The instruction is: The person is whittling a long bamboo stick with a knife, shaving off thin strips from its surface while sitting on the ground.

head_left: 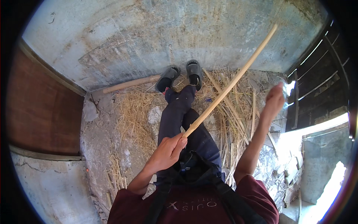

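Work in hand, judged from its look: one long, pale yellow wooden stick (212, 106), apparently bare of bark along the visible length. Whether trimming or shaping remains cannot be told; no finished piece is identifiable.

Position: slanting from near centre to far right, over the legs, its far end raised before the grey-blue plastered wall (149, 33).

Left hand (167, 154): one, closed around the stick's near end. Right hand (275, 96): one, raised at right, apart from the stick, blurred; whether it holds anything cannot be told.

Floor pole, light brown, round, wooden (130, 84): one, far left, along the wall's foot.

Dark grey closed shoes (193, 70): two, far centre.

Dry yellow straw (128, 112): loose, left and right of the legs, too tangled to count.
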Demonstrator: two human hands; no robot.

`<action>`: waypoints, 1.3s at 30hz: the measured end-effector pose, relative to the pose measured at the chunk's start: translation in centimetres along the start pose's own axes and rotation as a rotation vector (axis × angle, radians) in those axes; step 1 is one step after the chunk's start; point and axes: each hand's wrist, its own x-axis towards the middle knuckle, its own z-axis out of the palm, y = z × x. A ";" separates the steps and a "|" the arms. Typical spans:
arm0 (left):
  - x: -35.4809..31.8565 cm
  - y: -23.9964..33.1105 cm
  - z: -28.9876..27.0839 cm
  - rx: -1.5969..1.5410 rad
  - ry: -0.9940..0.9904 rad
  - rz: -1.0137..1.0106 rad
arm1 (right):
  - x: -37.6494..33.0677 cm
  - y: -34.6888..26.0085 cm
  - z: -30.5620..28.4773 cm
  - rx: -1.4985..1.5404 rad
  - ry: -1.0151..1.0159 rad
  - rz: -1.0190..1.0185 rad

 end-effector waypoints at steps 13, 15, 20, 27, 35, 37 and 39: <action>1.4 -2.3 0.3 -0.183 0.123 -0.019 | -12.0 -1.2 2.1 -0.162 -0.869 -0.514; 1.4 -1.8 0.3 -0.201 0.117 -0.033 | -12.9 -1.9 2.5 -0.181 -0.889 -0.569; 1.5 -0.4 0.5 -0.279 0.087 -0.091 | -13.7 -2.5 3.1 -0.198 -0.887 -0.594; 1.4 -0.5 0.5 -0.234 0.094 0.009 | -13.6 -3.0 3.0 -0.192 -0.888 -0.676; 1.7 0.6 1.0 -0.213 0.163 0.070 | -13.2 -3.4 2.9 -0.257 -0.767 -0.774; 1.5 0.2 1.0 -0.172 0.154 0.053 | -13.3 -3.6 2.8 -0.244 -0.751 -0.764; 1.3 0.1 0.9 -0.149 0.160 0.047 | -13.4 -3.7 2.7 -0.250 -0.743 -0.772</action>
